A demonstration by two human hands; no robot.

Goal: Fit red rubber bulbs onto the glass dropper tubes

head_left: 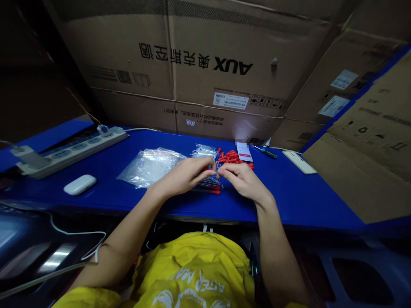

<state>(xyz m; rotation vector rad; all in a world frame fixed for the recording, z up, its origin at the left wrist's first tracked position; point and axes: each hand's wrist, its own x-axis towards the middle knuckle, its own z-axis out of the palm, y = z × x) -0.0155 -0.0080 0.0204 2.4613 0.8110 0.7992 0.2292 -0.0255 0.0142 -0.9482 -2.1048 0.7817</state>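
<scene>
Between our two hands, just above the blue table [305, 194], we hold one small piece [208, 169] with a bit of red showing. Our left hand [191, 173] is closed on it, thumb against forefinger; our right hand [245, 177] pinches from the other side, seemingly at the far end of the same piece — the fingers hide too much to be certain. The fingertips nearly meet, perhaps because so slight a thing needs steadying at both ends.

Just beyond the fingertips, toward the right hand, lie the loose red caps [228, 157]; beyond the left fingers, the thin clear tubes [204, 150]. Both sit close, we judge, so that either hand can reach them without a stretch. Nearer to us, just under the left fingers, a red tip [215, 192] shows at the end of a tube.

Left of the left hand rest clear plastic bags [150, 167], and farther left a white case [80, 185] and a power strip [78, 147]. Behind the right hand lie a phone [244, 152] and a green-handled tool [269, 152] — probably set back to leave our wrists room.
</scene>
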